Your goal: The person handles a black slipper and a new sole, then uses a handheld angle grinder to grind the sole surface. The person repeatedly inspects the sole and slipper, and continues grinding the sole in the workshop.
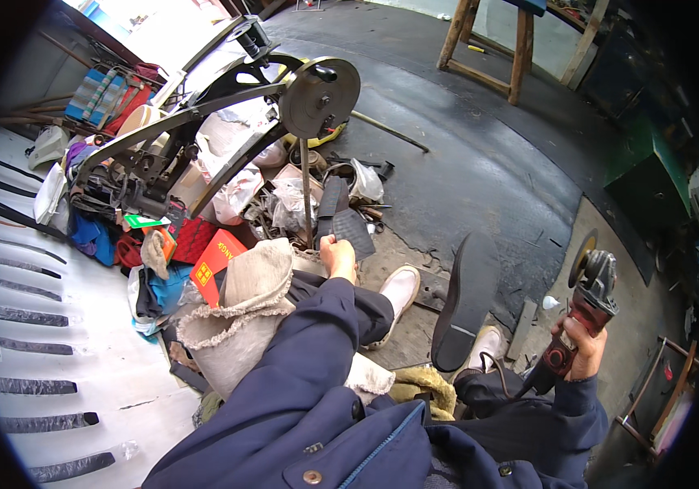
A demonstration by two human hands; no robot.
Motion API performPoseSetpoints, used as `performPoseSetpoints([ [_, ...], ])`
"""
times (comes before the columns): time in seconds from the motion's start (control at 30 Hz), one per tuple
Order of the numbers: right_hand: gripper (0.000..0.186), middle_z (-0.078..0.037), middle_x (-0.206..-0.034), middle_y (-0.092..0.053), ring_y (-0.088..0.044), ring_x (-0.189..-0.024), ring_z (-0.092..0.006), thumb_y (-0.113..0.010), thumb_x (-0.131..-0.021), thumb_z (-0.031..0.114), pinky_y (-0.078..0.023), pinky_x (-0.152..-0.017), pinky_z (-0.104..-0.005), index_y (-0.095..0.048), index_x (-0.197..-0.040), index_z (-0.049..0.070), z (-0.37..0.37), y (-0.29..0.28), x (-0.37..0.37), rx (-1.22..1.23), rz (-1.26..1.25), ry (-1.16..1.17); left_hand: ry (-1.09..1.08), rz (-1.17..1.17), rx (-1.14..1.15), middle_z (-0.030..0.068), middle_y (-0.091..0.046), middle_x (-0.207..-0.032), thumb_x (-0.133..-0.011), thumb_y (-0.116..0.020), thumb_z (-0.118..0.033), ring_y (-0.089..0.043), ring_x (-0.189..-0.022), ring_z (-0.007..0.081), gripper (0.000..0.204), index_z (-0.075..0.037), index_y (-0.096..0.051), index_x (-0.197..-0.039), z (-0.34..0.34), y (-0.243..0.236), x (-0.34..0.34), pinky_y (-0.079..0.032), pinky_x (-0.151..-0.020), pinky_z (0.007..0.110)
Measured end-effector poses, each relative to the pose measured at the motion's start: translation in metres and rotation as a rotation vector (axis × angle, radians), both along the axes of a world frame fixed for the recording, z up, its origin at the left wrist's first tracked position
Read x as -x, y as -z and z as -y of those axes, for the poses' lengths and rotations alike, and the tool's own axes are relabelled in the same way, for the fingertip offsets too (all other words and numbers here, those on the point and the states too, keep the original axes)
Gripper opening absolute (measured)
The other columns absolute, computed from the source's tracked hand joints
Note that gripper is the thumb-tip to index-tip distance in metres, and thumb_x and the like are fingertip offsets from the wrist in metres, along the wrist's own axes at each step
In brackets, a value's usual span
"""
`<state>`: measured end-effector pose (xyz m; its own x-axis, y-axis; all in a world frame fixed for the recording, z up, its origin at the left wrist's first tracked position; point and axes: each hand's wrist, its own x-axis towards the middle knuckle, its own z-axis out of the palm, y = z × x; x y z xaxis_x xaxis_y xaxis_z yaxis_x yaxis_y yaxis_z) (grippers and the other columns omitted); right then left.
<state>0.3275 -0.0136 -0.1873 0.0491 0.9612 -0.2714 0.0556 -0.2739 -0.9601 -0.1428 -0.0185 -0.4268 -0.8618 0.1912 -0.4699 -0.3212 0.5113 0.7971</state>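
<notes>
My right hand (584, 349) is wrapped round the red body of an angle grinder (592, 295), with its disc (583, 257) pointing away from me. The disc is too blurred to tell whether it spins. My left hand (339, 257) is closed at the near edge of a dark ribbed rubber piece (351, 231), which looks gripped there; the fingertips are hidden. Between my hands a black shoe (468, 297) shows its sole, tilted beside my right foot (486, 344). A cord (492, 367) hangs near the grinder.
A hand-cranked sewing machine (203, 114) stands at far left over bags and scraps. A red box (217, 265) and rough canvas cloth (239, 326) lie by my left arm. Several black strips (19, 314) line the white surface at left. A wooden stool (480, 73) stands far off.
</notes>
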Motion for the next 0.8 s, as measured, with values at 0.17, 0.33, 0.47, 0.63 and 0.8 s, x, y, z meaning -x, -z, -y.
performPoseSetpoints([
  [0.17, 0.053, -0.011, -0.091, -0.067, -0.067, -0.077, -0.0226, -0.076, -0.078, 0.019, -0.054, -0.074, -0.0343, -0.062, -0.124, -0.003, -0.008, -0.002, 0.009, 0.059, -0.083, 0.042, -0.382, -0.114, -0.033, 0.0194, -0.072, -0.111, -0.084, -0.055, -0.001, -0.068, -0.099, 0.0337, 0.032, -0.001, -0.068, -0.113, 0.01, 0.039, 0.064, -0.053, -0.092, 0.041],
  [0.33, 0.054, -0.011, -0.093, -0.065, -0.065, -0.079, -0.0202, -0.074, -0.08, 0.022, -0.052, -0.072, -0.0312, -0.059, -0.127, -0.002, -0.015, 0.002, 0.018, 0.066, -0.181, 0.095, -0.639, -0.302, 0.084, 0.0257, -0.069, -0.121, -0.086, -0.051, -0.002, -0.066, -0.111, 0.0448, 0.033, -0.001, -0.066, -0.115, 0.03, 0.04, 0.106, -0.051, -0.099, 0.048],
  [0.47, 0.057, -0.011, -0.096, -0.064, -0.065, -0.082, -0.0206, -0.074, -0.081, 0.022, -0.053, -0.071, -0.0313, -0.057, -0.13, -0.002, -0.016, 0.002, 0.021, 0.072, -0.189, 0.094, -0.68, -0.417, 0.172, 0.0255, -0.068, -0.122, -0.088, -0.051, -0.006, -0.066, -0.112, 0.0454, 0.035, -0.004, -0.064, -0.12, 0.031, 0.04, 0.127, -0.05, -0.101, 0.049],
  [0.63, 0.058, -0.012, -0.098, -0.063, -0.065, -0.082, -0.0213, -0.073, -0.082, 0.021, -0.054, -0.072, -0.0322, -0.055, -0.133, -0.001, -0.009, 0.006, 0.017, 0.106, -0.188, 0.136, -0.607, -0.255, 0.068, 0.0199, -0.07, -0.127, -0.091, -0.056, -0.009, -0.067, -0.116, 0.0394, 0.038, -0.011, -0.066, -0.127, 0.014, 0.057, 0.158, -0.05, -0.102, 0.047],
  [0.8, 0.057, -0.012, -0.098, -0.063, -0.065, -0.083, -0.0213, -0.073, -0.084, 0.022, -0.055, -0.072, -0.0329, -0.055, -0.133, 0.0, -0.006, 0.01, 0.013, 0.13, -0.224, 0.158, -0.581, -0.205, -0.016, 0.0174, -0.071, -0.129, -0.09, -0.058, -0.01, -0.066, -0.119, 0.0378, 0.04, -0.015, -0.068, -0.129, 0.01, 0.063, 0.166, -0.049, -0.104, 0.048],
])
